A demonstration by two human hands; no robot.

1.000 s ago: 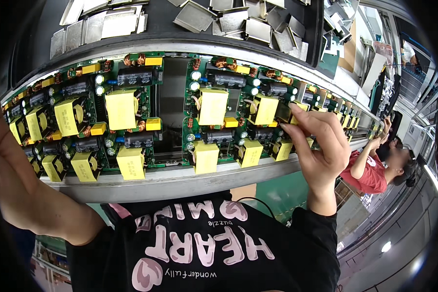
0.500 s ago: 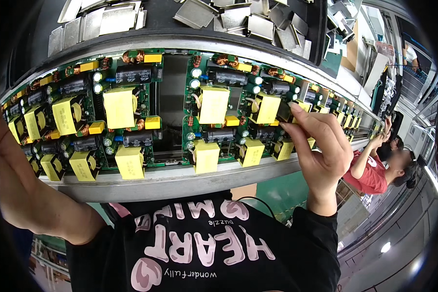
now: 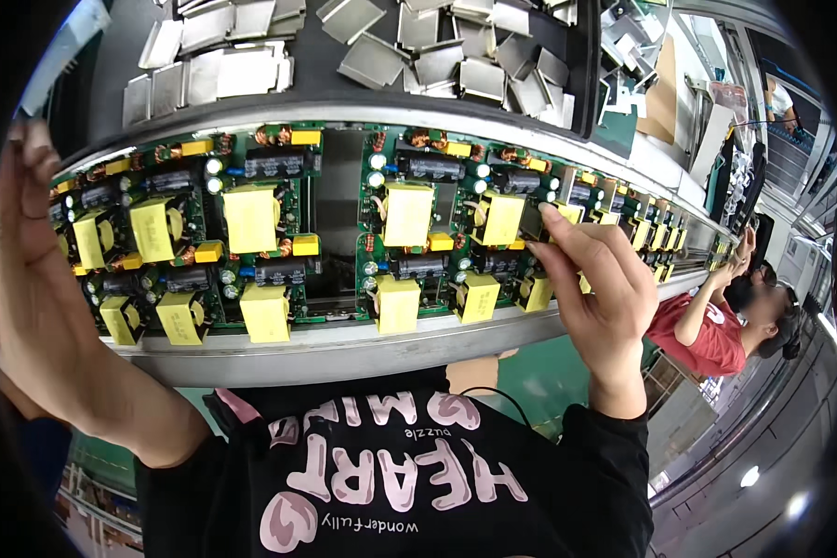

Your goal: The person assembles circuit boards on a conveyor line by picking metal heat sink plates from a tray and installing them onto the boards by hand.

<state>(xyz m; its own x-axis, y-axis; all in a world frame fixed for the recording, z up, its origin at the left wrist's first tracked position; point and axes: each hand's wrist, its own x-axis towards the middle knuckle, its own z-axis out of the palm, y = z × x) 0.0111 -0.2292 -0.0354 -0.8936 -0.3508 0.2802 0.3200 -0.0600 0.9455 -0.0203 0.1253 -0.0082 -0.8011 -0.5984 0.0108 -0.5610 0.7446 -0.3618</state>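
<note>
My right hand (image 3: 604,279) pinches a dark grey metal plate (image 3: 532,221) between thumb and index finger, beside a yellow transformer (image 3: 498,219) on a green circuit board (image 3: 458,223). The fingers hide part of the plate, so I cannot tell whether it touches the board. My left hand (image 3: 42,251) is raised at the far left, next to the end of the rows of boards. Its fingers are apart and loosely bent near the rail, slightly blurred, with nothing visible in them. Each board carries black capacitors, copper coils and yellow blocks.
Two rows of boards lie along a conveyor with a metal front rail (image 3: 363,353). A dark gap (image 3: 337,209) separates two groups of boards. Beyond the far rail, a black tray (image 3: 321,88) holds several loose bent metal plates (image 3: 437,65). A person in red (image 3: 702,325) works at the right.
My left hand has come further into view and moved up toward the far rail. My right hand keeps its pinch on the plate. The whole view has shifted slightly.
</note>
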